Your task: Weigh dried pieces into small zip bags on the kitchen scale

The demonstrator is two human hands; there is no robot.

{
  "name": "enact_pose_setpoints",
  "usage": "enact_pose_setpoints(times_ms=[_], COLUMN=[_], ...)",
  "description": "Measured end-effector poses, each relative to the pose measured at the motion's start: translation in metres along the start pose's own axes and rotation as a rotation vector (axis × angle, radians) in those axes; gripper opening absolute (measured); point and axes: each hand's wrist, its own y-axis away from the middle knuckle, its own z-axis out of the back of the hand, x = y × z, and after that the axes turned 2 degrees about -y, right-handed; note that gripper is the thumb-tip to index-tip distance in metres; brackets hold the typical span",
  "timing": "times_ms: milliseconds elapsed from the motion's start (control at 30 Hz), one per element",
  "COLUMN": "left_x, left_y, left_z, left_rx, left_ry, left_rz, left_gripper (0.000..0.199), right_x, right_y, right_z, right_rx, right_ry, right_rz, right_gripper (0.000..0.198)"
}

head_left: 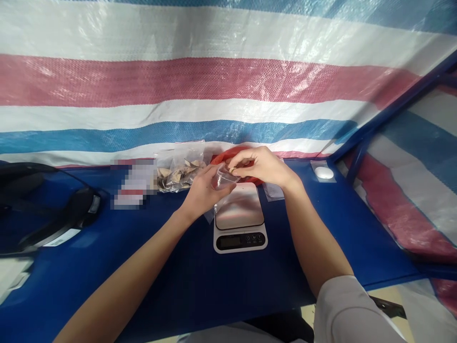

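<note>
My left hand (203,191) is closed around a small clear plastic bag (225,178), whose mouth is held apart above the scale. My right hand (263,166) pinches a small pale piece (232,169) at the bag's opening; its kind is too small to tell. Under both hands lies a white digital kitchen scale (240,213) with a shiny plate, a dark display and several buttons. Behind them is an orange-red plastic bag (230,153), partly hidden by my hands.
Clear bags of dried pale-brown slices (182,172) lie left of my hands. A white rounded object (323,173) on a small bag sits at the right. A black strapped device (80,209) rests at far left. Striped sheeting (178,81) rises behind the blue table (171,281).
</note>
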Motion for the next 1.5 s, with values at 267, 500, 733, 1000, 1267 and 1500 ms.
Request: enact_pose_setpoints(times_ms=[267,500,733,1000,1267,1500], left_x=[-0.006,-0.001,0.012,0.015,0.021,0.024], left_y=[-0.001,-0.001,-0.001,-0.004,-0.004,-0.004], left_z=[0.002,0.002,0.005,0.013,0.016,0.017], left_rx=[0.030,0.009,-0.090,-0.112,-0.133,-0.113], left_ry=[0.026,0.024,0.039,0.027,0.053,0.073], left_rz=[-0.007,0.005,0.110,0.177,0.187,0.221], left_gripper=[0.036,0.032,0.043,0.046,0.049,0.051], right_x=[0.006,0.004,-0.009,-0.044,-0.064,-0.066], right_y=[-0.004,-0.003,0.001,-0.006,-0.021,-0.033], right_z=[-0.014,-0.013,0.011,0.010,0.000,-0.029], right_rx=[0.050,0.058,-0.121,-0.079,0.022,-0.006], right_ry=[0.299,0.210,0.108,0.510,0.667,0.854], right_rz=[-0.006,0.017,-0.004,-0.183,-0.219,-0.274], right_gripper=[0.018,0.022,0.017,0.028,0.031,0.037])
